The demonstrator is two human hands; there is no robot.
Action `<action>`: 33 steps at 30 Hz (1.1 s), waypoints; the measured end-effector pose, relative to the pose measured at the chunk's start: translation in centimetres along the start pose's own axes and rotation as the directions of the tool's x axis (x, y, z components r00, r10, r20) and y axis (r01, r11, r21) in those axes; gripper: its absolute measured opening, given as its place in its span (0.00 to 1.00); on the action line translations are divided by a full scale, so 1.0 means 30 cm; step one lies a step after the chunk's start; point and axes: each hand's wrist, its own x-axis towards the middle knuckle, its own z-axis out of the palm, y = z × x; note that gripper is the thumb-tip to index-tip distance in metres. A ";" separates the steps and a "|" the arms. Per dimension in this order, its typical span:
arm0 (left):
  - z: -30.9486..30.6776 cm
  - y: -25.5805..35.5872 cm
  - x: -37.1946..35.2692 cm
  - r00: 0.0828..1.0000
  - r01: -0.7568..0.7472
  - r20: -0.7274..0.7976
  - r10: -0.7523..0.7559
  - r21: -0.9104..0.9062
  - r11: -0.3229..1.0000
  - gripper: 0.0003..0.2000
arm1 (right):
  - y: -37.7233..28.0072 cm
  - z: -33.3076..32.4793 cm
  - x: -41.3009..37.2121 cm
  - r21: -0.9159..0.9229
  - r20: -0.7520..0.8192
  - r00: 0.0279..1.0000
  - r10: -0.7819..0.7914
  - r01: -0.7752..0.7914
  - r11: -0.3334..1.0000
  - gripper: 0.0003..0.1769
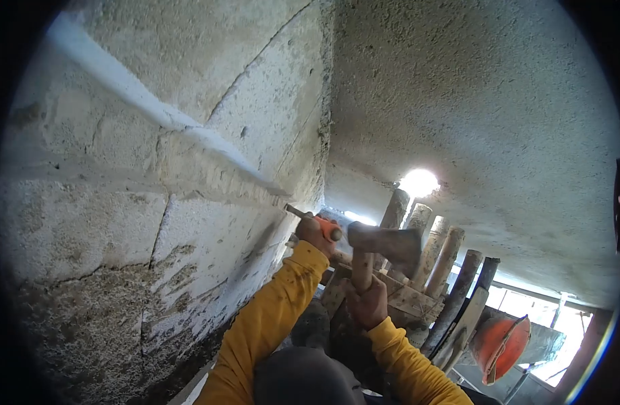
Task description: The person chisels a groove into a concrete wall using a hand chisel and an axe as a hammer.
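My left hand (311,233) is closed around a chisel with an orange hand guard (329,229). The chisel's metal shaft points up and left, its tip at or very near the rough edge of the concrete wall (215,223). My right hand (367,304) grips the wooden handle of a hatchet (384,244), held upright. The hatchet's blunt end faces the chisel's struck end, with a small gap between them; its wide blade points right. Part of the handle is hidden by my fingers.
A pale recessed ledge (148,101) runs along the cracked wall. Several wooden poles (435,253) stand close behind the hatchet, beside planks (408,297). An orange bucket-like container (502,345) hangs at the right. The rough concrete ceiling (485,101) has a bright opening (419,183).
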 end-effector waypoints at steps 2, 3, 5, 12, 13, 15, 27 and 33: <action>-0.019 -0.025 -0.044 1.000 0.020 -0.001 -0.020 0.033 0.999 0.06 | -0.003 0.004 -0.012 0.140 -0.018 0.999 0.044 -0.041 0.989 0.11; -0.019 -0.038 -0.066 0.999 0.032 -0.020 -0.031 0.039 0.999 0.06 | -0.001 -0.001 -0.010 0.135 -0.007 0.996 0.084 -0.082 0.987 0.11; -0.048 -0.060 -0.057 1.000 0.003 0.027 -0.006 0.136 0.991 0.07 | 0.004 -0.018 -0.002 0.126 0.014 0.987 0.158 -0.159 0.979 0.16; -0.062 -0.015 -0.006 0.990 -0.065 0.125 0.058 0.056 0.996 0.11 | -0.015 -0.013 -0.003 0.145 0.005 0.996 0.092 -0.091 0.985 0.12; -0.059 0.003 0.016 0.993 -0.040 0.107 0.041 -0.011 0.999 0.11 | -0.007 -0.001 -0.006 0.168 -0.007 0.998 0.066 -0.064 0.984 0.10; -0.065 0.012 0.044 0.994 -0.038 0.095 0.046 -0.088 0.995 0.09 | -0.005 0.005 -0.009 0.176 -0.025 1.000 0.015 -0.010 0.984 0.10; -0.061 0.031 0.050 0.986 0.005 0.166 -0.003 -0.014 1.000 0.11 | 0.021 0.043 -0.004 -0.077 0.000 1.000 -0.017 0.017 0.997 0.14; -0.116 0.069 0.140 0.874 0.173 0.467 -0.131 -0.048 0.984 0.07 | 0.042 0.057 -0.009 -0.128 -0.026 1.000 0.016 -0.019 0.992 0.17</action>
